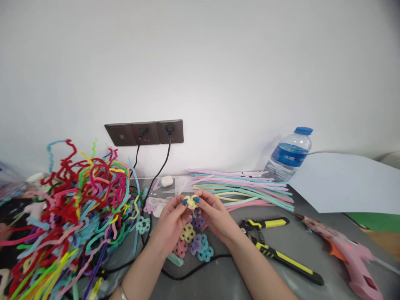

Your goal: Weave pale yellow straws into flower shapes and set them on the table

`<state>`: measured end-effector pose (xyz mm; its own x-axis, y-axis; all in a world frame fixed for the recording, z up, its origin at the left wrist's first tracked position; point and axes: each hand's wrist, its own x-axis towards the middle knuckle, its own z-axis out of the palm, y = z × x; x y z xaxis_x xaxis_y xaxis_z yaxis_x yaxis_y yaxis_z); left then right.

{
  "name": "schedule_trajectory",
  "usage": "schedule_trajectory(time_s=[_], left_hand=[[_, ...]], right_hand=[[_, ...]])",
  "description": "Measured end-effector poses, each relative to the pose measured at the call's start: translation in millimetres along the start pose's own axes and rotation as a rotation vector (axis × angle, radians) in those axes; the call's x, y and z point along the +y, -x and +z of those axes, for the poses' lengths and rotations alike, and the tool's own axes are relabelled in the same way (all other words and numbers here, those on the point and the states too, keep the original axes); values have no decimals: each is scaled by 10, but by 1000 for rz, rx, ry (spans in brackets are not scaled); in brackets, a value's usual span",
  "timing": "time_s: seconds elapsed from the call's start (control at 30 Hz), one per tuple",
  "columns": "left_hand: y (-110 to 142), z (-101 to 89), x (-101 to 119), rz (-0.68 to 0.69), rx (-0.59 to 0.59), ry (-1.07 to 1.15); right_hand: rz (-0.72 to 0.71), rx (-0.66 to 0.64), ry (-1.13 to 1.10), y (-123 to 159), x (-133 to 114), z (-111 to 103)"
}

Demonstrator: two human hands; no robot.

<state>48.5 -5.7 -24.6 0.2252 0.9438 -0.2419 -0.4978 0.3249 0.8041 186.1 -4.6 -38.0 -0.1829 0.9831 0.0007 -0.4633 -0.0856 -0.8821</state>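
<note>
Between my fingertips is a small pale yellow pipe cleaner flower (191, 202), held up over the grey table (225, 273). My left hand (173, 216) pinches its left side, and my right hand (214, 212) pinches the right side. Just below my hands lie several finished-looking pipe cleaner flowers: a yellow flower (187, 233), a pink flower (181, 248), a purple flower (195, 244) and a blue flower (205, 248). A mint flower (143, 225) rests apart, to the left of my left wrist. My fingers hide part of the held flower.
A tangled heap of coloured pipe cleaners (71, 216) fills the left. Straight pastel pipe cleaners (243, 189) lie behind my hands. On the right are yellow-black pliers (281, 258), a pink glue gun (346, 250), a water bottle (289, 154) and white paper (346, 183). Black cables (159, 171) cross the table.
</note>
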Motion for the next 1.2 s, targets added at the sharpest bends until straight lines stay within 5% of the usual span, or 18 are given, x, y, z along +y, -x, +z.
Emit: schedule_trajectory(time_s=[0.27,0.8,1.2], left_hand=[[0,-30,66,-5,-1,-153],[-6,-20,-30,-42,-43,-220],[-61,-125,-49,250,-13,-532]], right_hand=[[97,10,73,-39,29,-157],[-40,98,136,-50,47,-198],[-54,30,286,-45,12,-147]])
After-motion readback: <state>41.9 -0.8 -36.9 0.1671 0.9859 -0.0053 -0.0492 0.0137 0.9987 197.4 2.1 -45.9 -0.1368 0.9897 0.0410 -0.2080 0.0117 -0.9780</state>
